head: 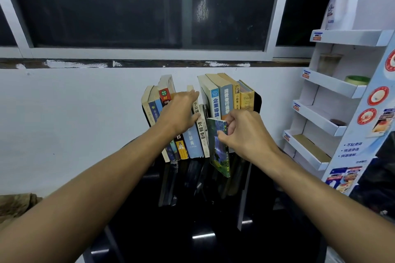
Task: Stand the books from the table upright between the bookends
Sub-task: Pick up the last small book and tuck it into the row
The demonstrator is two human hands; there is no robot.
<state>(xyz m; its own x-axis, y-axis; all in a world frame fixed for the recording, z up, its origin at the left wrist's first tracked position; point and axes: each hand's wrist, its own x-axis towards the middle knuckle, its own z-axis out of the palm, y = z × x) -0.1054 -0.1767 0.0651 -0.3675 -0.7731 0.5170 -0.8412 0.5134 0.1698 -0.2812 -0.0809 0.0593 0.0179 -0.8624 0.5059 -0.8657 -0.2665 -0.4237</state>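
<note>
The step in hand is slotting one more book into the row. The right hand (pixel 245 132) grasps a green book (pixel 218 151), thumb on its front cover and fingers (pixel 232 123) curled behind it, holding it upright just in front of the gap in the row and above the black worktop (pixel 192 230). The left hand (pixel 181 113) is released, its fingers (pixel 192 95) straight and pressed against the left group of books (pixel 193 143), apparently to hold them aside. The gap lies just right of those fingertips and just beyond the right hand's fingers. Next, I judge, the green book must go back into that gap and down until its foot rests on the worktop, while the left fingers stop the neighbours tipping into the slot. Counted: one book in hand; four spines in the right group (pixel 226 100), beyond the right fingers; about eight in the left group, though the left hand hides some; and two black bookends, the right bookend (pixel 257 102) plain and the left bookend (pixel 146 120) only an edge.
</note>
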